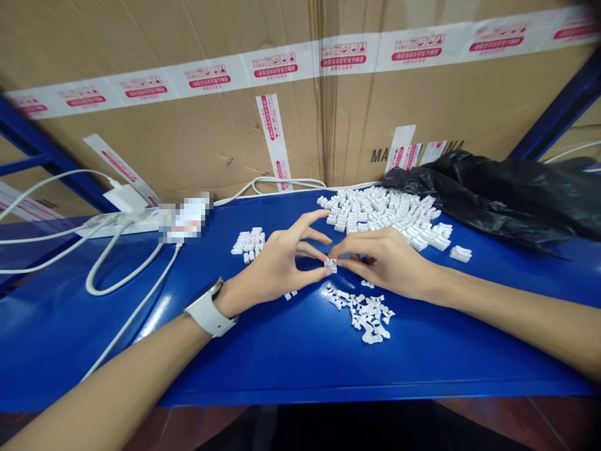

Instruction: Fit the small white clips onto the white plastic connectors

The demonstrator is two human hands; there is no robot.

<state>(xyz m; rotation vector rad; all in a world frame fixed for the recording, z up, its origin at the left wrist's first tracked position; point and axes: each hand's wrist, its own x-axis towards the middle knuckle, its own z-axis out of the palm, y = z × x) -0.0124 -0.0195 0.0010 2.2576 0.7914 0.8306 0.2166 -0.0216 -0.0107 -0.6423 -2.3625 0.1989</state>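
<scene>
Between my two hands, just above the blue tabletop (282, 369), is a small white plastic piece (330, 265) with slots in it. My left hand (282, 260), a watch on its wrist, pinches the piece from the left between thumb and a finger, the other fingers spread. From the right, my right hand (387, 260) grips the same piece with thumb and forefinger. Below the hands lies a loose pile of small white bone-shaped pieces (370, 316). Behind my right hand spreads a big heap of white ribbed blocks (375, 210). A smaller group of white blocks (248, 243) sits behind my left hand.
Large taped cardboard boxes (188, 138) stand along the back. A black plastic bag (498, 194) lies at the right rear. On the left are a power strip (126, 219) with a charger (126, 197), white cables (136, 338) and a blurred-out object (185, 216).
</scene>
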